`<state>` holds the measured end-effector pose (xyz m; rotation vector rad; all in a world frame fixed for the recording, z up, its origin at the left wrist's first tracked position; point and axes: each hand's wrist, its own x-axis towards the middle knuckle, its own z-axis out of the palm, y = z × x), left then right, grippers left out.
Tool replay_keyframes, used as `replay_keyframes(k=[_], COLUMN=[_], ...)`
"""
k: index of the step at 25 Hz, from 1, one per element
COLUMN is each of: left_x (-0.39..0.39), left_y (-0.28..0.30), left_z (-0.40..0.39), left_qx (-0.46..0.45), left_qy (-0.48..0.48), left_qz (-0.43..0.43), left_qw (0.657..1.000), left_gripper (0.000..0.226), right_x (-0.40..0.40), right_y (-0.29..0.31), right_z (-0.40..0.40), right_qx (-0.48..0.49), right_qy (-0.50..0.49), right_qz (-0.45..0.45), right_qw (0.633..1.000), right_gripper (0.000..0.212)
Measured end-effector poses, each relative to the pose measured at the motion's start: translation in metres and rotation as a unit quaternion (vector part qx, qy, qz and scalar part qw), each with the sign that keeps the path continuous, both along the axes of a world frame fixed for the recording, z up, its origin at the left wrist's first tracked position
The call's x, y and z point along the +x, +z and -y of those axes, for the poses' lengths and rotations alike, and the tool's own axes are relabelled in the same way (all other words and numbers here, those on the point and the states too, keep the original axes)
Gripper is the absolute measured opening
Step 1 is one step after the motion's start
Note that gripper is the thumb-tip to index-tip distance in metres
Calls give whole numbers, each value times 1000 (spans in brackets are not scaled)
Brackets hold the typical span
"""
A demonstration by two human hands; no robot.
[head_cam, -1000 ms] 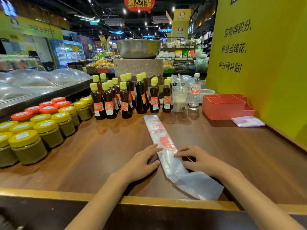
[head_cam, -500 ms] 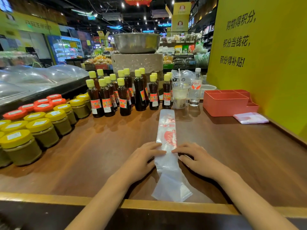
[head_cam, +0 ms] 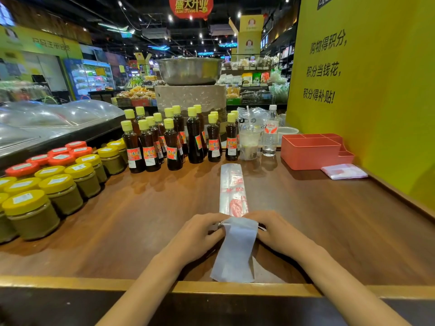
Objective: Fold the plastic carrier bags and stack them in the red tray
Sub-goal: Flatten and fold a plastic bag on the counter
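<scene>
here the plastic carrier bag (head_cam: 233,191) lies as a long strip pointing straight away, its near end pinched between left hand (head_cam: 197,236) and right hand (head_cam: 277,234), red tray (head_cam: 310,151) far right.

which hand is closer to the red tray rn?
Right. The right hand grips the plastic bag at the near middle of the counter, with the red tray beyond it to the right. The left hand grips the bag's opposite side, farther away.

L hand (head_cam: 197,236) & R hand (head_cam: 277,234) side by side, fingers curled inward, forearms converging.
</scene>
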<state>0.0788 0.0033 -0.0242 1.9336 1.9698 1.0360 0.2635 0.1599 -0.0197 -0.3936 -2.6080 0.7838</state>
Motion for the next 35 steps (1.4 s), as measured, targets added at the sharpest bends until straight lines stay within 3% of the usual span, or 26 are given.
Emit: replay_keyframes(k=[3, 6, 12, 15, 18, 24, 27, 33, 35], left_x=[-4, -2, 1, 0, -6, -13, -13, -12, -12], left_y=[-2, 1, 1, -1, -9, -15, -15, -15, -15], left_z=[1, 2, -7, -12, -15, -15, -11, -10, -9], left_qx=[12, 26, 54, 32, 9, -14, -22, -20, -20], left_qy=[44, 27, 98, 152, 169, 141, 122, 119, 121], left_qz=[-3, 70, 127, 128, 13, -26, -4, 19, 21], left_qw=[999, 997, 986, 980, 985, 990, 992, 992, 992], left_gripper=[23, 18, 24, 25, 15, 26, 31, 32, 29], right_x=[6, 7, -2, -5, -5, -7, -11, -44, -52], right_y=[6, 13, 7, 2, 2, 7, 8, 4, 2], right_z=[5, 12, 10, 7, 7, 19, 19, -19, -24], right_qx=[-81, -163, -229, -167, -28, 128, 153, 102, 108], right_qy=[2, 14, -53, -70, -62, -24, 1, -39, -49], right_qz=[-4, -38, -87, -49, 9, 45, 44, 144, 161], right_qw=[997, 986, 968, 982, 998, 990, 987, 984, 980], right_gripper=[21, 18, 40, 27, 5, 30, 36, 34, 46])
